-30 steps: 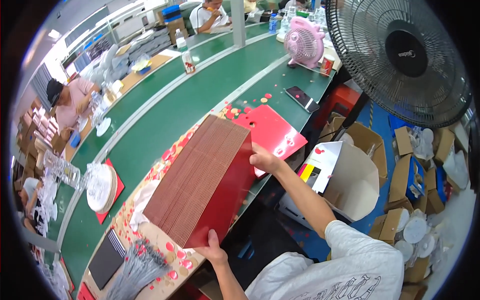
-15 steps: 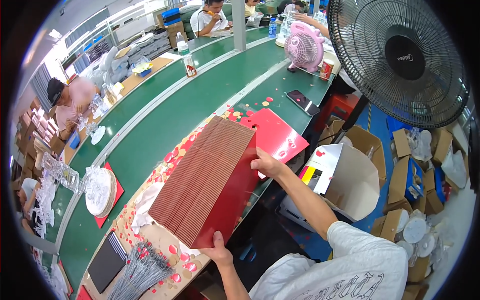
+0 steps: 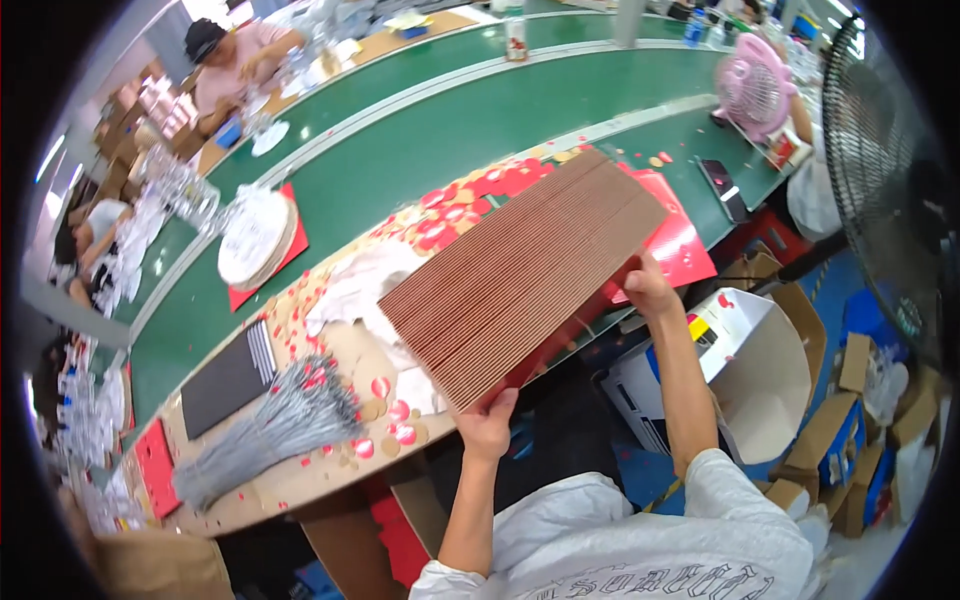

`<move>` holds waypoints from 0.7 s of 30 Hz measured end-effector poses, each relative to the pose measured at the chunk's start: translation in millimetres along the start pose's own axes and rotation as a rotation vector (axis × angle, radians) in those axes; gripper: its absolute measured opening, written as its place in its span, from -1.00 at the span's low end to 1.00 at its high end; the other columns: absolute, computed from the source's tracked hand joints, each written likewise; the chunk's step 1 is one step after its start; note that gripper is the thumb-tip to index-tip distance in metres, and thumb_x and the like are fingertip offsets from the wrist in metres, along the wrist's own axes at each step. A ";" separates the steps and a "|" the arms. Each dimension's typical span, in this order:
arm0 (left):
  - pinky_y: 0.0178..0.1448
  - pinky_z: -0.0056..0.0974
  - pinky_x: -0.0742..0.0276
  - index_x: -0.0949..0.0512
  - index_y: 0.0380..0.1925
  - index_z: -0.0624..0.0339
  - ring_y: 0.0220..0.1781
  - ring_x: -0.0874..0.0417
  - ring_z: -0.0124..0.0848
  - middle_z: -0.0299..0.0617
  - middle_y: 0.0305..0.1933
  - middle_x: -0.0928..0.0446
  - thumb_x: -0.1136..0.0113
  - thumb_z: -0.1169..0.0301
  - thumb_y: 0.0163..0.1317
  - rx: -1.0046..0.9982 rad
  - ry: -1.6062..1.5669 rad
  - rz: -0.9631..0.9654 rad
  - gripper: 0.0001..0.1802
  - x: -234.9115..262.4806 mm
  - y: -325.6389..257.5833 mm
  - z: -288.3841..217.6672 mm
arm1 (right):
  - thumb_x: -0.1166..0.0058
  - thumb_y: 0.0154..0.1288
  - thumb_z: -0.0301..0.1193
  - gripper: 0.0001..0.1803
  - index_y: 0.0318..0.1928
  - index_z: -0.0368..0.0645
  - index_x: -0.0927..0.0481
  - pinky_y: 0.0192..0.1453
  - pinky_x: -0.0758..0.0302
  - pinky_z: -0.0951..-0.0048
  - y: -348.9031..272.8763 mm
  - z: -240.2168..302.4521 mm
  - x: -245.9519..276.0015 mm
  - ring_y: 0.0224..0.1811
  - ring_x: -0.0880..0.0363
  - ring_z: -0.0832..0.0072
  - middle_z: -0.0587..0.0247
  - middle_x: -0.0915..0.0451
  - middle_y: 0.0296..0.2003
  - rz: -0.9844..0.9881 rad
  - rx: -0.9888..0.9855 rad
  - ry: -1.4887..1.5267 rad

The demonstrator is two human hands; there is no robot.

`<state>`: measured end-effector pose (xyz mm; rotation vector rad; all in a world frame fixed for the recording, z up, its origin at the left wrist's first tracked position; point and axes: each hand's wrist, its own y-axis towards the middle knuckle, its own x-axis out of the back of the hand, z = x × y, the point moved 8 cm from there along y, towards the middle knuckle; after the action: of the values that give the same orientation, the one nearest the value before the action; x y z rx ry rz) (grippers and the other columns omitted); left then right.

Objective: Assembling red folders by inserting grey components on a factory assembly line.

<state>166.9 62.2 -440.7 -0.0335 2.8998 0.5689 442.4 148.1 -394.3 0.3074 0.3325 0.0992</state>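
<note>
Cardboard stack forms a finely ridged, oblong block.

Brown-edged red stack, tilted

My stack, mid-frame: paperboard look, matt ridged edges. Red sheet, right of centre: glossy, smooth. Cloth: matt.

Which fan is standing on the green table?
The pink fan, on the far right part of the green table. The other one, the black fan, is bigger and stands beside the table, at the right edge of the view.
</note>
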 end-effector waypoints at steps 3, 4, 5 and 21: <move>0.20 -0.30 -0.45 0.40 0.52 0.30 0.22 -0.38 -0.27 -0.01 0.38 -0.16 -0.20 0.70 0.00 0.192 0.017 -0.010 0.20 -1.1 -0.5 7.0 | -0.45 -0.09 -0.10 -0.41 -0.17 -0.32 -0.63 -0.06 -0.43 0.47 -3.1 -3.7 7.9 -0.14 -0.56 0.47 0.26 -0.63 -0.24 -0.031 -0.057 -0.035; 0.24 -0.29 -0.40 0.41 0.52 0.31 0.23 -0.37 -0.26 0.00 0.39 -0.15 -0.21 0.67 0.01 0.238 -0.035 -0.012 0.21 -2.0 -2.5 7.5 | -0.44 -0.12 -0.14 -0.43 -0.16 -0.32 -0.63 -0.08 -0.44 0.47 -3.8 -2.0 7.3 -0.15 -0.56 0.47 0.26 -0.63 -0.25 -0.054 -0.050 -0.027; 0.29 -0.27 -0.36 0.42 0.51 0.31 0.25 -0.35 -0.24 0.01 0.41 -0.13 -0.23 0.64 0.01 0.284 -0.089 -0.011 0.22 -3.9 -4.9 9.8 | -0.44 -0.12 -0.14 -0.43 -0.16 -0.32 -0.63 -0.08 -0.44 0.47 -6.2 -7.0 11.3 -0.15 -0.56 0.47 0.26 -0.63 -0.25 -0.046 -0.055 -0.023; 0.15 -0.22 -0.49 -0.37 0.11 0.46 -0.01 -0.57 -0.25 -0.03 0.00 -0.53 -0.32 0.47 0.06 0.030 -0.061 -0.025 -0.40 -1.5 5.3 -16.8 | -0.40 -0.09 -0.33 -0.12 0.29 -0.33 -0.33 0.29 -0.39 0.34 -3.0 -6.9 5.0 0.19 -0.47 0.36 0.15 -0.53 0.10 0.004 -0.104 -0.073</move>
<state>165.1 60.7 -423.1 -0.0477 2.8442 0.5128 445.0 147.9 -403.0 0.2078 0.2531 0.1084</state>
